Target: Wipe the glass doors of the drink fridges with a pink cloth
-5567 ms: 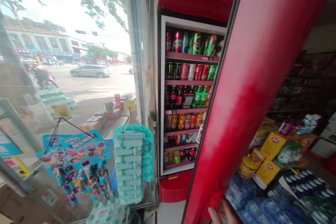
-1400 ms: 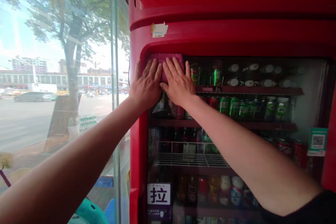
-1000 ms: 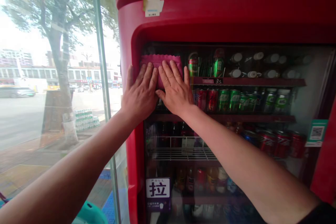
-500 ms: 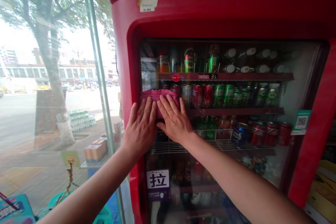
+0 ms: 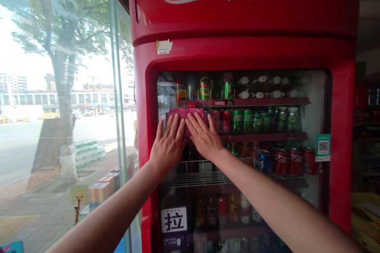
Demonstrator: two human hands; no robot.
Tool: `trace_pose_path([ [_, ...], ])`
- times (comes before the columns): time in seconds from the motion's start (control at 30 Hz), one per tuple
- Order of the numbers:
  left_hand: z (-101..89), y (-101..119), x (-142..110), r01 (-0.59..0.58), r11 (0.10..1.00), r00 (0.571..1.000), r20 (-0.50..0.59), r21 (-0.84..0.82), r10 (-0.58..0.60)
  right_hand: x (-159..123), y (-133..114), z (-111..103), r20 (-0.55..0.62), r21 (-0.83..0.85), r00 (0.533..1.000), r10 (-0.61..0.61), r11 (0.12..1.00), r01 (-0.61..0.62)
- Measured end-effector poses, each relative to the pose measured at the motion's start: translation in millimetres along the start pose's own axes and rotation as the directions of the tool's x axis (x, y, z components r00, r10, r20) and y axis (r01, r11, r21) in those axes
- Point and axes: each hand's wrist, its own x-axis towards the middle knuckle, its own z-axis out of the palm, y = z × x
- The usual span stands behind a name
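Note:
A pink cloth (image 5: pixel 185 114) is pressed flat against the glass door (image 5: pixel 311 99) of a red drinks fridge (image 5: pixel 237 16). My left hand (image 5: pixel 168 146) lies on the cloth's left part, fingers stretched out and flat. My right hand (image 5: pixel 203 136) lies beside it on the cloth's right part, fingers also flat and spread. Both hands touch at the thumbs' side. Behind the glass stand rows of cans and bottles (image 5: pixel 252 120) on several shelves.
A "pull" sticker (image 5: pixel 174 219) sits low on the door's left edge. A QR label (image 5: pixel 323 147) is on the right of the glass. A shop window (image 5: pixel 59 106) stands to the left, with the street and a tree beyond. Yellow boxes (image 5: pixel 366 213) are at the lower right.
The fridge door, open 5.6 s ago, is closed. Both hands have slid the cloth down the glass from the top left corner to the second shelf's height.

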Motion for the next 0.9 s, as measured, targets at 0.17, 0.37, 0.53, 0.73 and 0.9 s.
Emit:
trace_pose_path([
  [0.17,-12.3,-19,95,-0.030,0.999,0.997,-0.072,-0.040,0.027,71,49,-41,-0.096,-0.084,0.993,0.070,0.993,-0.078],
  [0.37,-21.0,-33,160,-0.009,0.998,0.995,-0.095,-0.069,0.002,115,81,-58,-0.091,-0.028,0.989,0.115,0.993,-0.118],
  [0.53,-11.4,-36,156,-0.004,0.995,0.991,-0.131,-0.105,-0.010,109,78,-43,-0.106,0.016,0.983,0.148,0.989,-0.147],
  [0.73,-1.1,-29,135,0.009,0.991,0.989,-0.142,-0.133,-0.028,90,64,-26,-0.138,0.038,0.971,0.195,0.981,-0.191],
  [0.9,3.6,-18,113,0.031,0.989,0.991,-0.127,-0.147,-0.050,70,55,-18,-0.126,0.039,0.973,0.192,0.981,-0.189],
])
